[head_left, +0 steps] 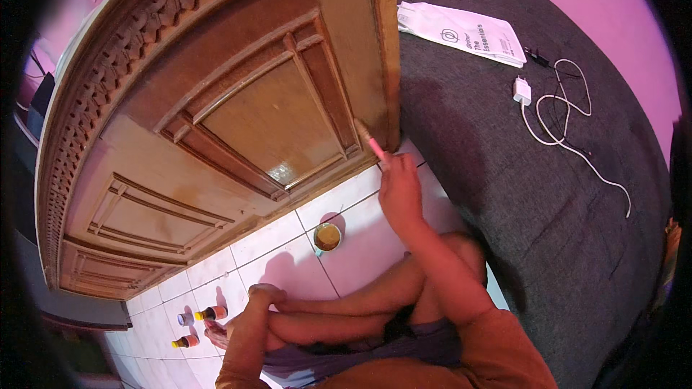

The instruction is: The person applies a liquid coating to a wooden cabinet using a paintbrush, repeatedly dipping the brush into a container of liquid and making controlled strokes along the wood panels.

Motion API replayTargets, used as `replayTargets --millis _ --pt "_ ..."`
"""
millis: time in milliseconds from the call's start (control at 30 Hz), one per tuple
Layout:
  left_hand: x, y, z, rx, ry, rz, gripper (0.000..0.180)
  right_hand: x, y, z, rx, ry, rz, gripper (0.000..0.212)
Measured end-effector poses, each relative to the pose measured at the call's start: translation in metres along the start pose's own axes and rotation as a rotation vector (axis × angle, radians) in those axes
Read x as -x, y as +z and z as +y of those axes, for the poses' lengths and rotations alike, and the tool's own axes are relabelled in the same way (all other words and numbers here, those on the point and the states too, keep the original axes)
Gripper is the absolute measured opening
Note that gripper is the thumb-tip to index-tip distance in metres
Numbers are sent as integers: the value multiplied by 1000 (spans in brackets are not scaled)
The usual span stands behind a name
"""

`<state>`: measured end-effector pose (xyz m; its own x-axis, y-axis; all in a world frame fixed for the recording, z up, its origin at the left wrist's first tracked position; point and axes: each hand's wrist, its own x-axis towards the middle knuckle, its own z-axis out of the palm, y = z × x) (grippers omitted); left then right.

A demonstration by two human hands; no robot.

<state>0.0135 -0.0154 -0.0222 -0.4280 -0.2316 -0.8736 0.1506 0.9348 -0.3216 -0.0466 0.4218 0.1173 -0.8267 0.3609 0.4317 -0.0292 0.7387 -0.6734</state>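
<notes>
Paintbrush point(375, 147) in right hand point(400, 186), against wooden cabinet point(259, 122)

One carved cabinet fills the upper left to centre of the frame. One dark grey cloth surface point(490, 166) occupies the right side; on it, at upper right, lies one white bag point(461, 32) with dark lettering and a round emblem, and below that one white charger point(522, 91) with a cable.
The right hand, at centre, is closed on the brush's pink handle; the bristles project to upper left, at the panel moulding. The left hand point(265, 294), lower left, appears to rest by the legs; its grip cannot be told.
On the floor: one cup point(327, 237) with brownish contents, lower centre; two yellow-capped bottles point(212, 313) and one small container point(186, 319), lower left, labels illegible.
</notes>
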Motion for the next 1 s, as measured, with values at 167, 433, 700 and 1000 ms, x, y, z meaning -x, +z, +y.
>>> replayTargets --millis 167,433,700,1000 --pt "2 2 0 -16 10 1 57 -3 -13 -9 -82 14 -27 28" --pt "17 -14 8 -36 10 -18 57 -4 -15 -7 -93 -3 53 28" --pt "17 -13 7 -29 -3 -39 56 -9 -22 -21 -137 -21 86 28" --pt "-1 -7 6 54 54 56 58 -17 -28 -30 -142 -58 126 29"
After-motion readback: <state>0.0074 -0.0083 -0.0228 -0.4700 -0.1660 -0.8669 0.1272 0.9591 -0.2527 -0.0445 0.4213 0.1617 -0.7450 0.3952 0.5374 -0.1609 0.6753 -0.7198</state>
